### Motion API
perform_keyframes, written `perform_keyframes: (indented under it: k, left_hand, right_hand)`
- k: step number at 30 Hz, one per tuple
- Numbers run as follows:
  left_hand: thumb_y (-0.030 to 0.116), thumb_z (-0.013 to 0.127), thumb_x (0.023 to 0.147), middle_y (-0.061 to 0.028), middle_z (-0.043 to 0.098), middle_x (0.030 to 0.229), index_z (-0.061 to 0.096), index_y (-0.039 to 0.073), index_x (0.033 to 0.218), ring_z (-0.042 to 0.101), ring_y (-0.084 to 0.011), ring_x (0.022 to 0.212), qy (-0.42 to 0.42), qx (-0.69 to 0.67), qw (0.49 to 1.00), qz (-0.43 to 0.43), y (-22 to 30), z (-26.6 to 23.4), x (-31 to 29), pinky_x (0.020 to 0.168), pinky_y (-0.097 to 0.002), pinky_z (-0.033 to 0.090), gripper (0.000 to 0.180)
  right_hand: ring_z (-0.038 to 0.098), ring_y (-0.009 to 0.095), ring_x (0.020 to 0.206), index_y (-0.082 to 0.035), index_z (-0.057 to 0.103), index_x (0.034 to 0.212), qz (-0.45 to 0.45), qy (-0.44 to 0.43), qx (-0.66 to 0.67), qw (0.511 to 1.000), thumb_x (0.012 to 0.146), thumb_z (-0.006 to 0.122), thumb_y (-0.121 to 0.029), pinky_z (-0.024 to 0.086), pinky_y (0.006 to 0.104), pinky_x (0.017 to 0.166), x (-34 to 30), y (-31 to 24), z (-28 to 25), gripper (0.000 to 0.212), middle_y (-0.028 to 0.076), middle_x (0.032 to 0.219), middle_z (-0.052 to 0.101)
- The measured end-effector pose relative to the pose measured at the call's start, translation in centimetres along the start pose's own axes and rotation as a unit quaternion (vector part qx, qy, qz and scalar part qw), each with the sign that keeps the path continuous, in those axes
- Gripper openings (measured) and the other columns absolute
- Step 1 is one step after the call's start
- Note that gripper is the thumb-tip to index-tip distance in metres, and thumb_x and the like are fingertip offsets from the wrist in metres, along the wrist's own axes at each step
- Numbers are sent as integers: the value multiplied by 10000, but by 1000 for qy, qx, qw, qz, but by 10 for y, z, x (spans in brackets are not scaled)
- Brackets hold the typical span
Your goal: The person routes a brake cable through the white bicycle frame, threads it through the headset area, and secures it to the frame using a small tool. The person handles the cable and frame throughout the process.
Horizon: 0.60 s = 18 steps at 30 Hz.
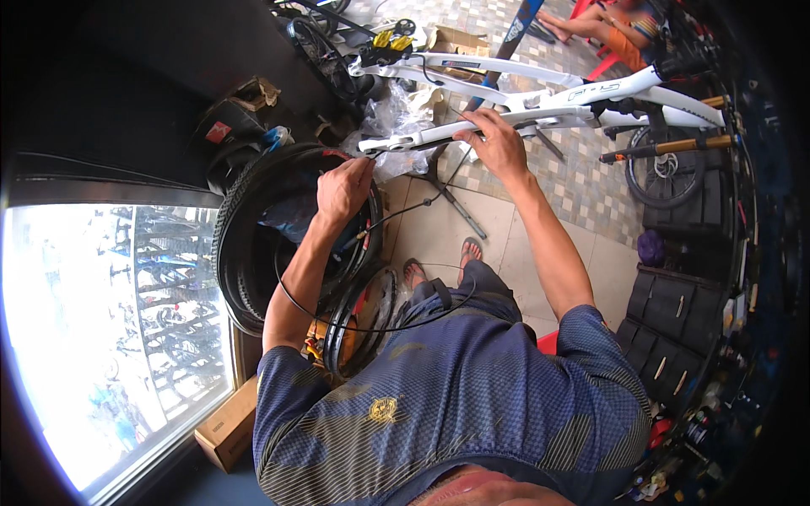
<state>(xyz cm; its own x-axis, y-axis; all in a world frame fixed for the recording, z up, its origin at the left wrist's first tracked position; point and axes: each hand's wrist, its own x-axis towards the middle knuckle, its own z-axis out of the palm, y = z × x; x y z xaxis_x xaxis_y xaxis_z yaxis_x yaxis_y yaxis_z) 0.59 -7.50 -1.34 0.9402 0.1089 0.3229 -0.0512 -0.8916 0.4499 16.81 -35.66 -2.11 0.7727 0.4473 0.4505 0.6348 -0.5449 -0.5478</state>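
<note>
A white bicycle frame [616,87] hangs across the upper part of the view, its tubes running left to right. My right hand [498,148] is closed at the near white tube, thumb and forefinger on either side of it. A thin dark strand sticks out by those fingertips. Just below the tube's left end, my left hand [344,190] is closed with its fingers pinched on a black cable [403,153] that runs under the tube. What lies deeper inside either grip is hidden. Another black cable [371,329] loops in front of my shirt.
Several black tyres [232,253] and a wheel rim [337,337] stand at left, beside a window and a cardboard box [228,426]. A blue stand post [516,29] rises behind the frame. A seated person [620,34] is at the far right; black cases [671,325] line the right.
</note>
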Motion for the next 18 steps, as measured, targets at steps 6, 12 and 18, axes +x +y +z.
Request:
perform_keyframes:
  k: [6,12,18]
  left_hand:
    - [257,642,1033,-48,578,553,728,6,891,551,-126,471,72,-304,935,-169,-2,35,0,487,-313,427,301]
    - [229,608,1055,100,340,599,662,-6,981,282,-24,467,27,-657,647,-387,10,30,22,413,-234,196,252]
    - [215,511,1091,111,246,612,581,34,1037,189,-18,446,-57,-789,417,-447,-7,-8,21,380,-219,142,202]
  right_hand:
    - [721,321,888,-131,753,1152,10,-2,6,1000,881,740,-487,589,431,751,7,-4,4,447,59,1108,702]
    - [727,310,895,-144,755,1158,14,-3,-18,1000,876,740,-506,591,432,752,23,2,4,460,40,1125,713]
    - [730,303,881,-160,758,1162,26,-8,-26,999,878,727,-529,593,428,734,21,3,6,467,22,1109,717]
